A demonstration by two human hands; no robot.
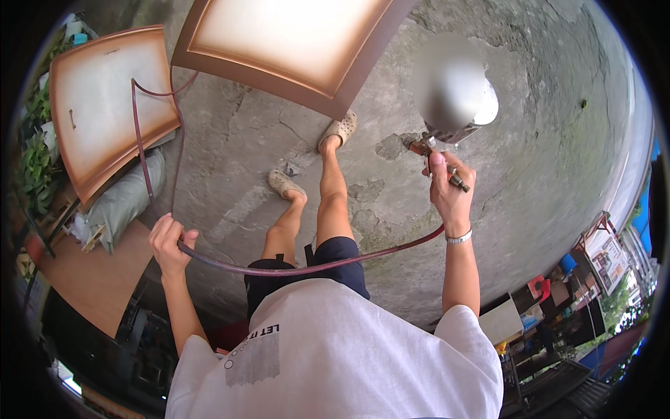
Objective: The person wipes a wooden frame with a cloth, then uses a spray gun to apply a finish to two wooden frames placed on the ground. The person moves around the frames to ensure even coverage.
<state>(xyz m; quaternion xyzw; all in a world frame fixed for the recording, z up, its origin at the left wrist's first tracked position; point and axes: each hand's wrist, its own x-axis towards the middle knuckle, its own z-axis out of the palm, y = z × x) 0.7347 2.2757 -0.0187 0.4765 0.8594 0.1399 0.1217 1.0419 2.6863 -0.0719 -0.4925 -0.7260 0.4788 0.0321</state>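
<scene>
Head view: right hand [450, 190] curled snugly round a brownish metal spray gun [421, 148] with a silvery round cup [450, 91], over cracked grey concrete [391, 209]; left hand [169, 241], fingers closed, grips a dark-red flexible hose [307, 269] sagging between both; brown-bordered white panel [286, 42] ahead.

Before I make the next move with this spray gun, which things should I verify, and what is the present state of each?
1. Spray gun in right hand: ok, held.
2. Hose in left hand: ok, gripped.
3. Clogs free of the hose: ok, it crosses neither.
4. Hose off the left panel: cannot tell; they overlap in view.
5. Contents of the silver cup: cannot tell; blurred.
</scene>
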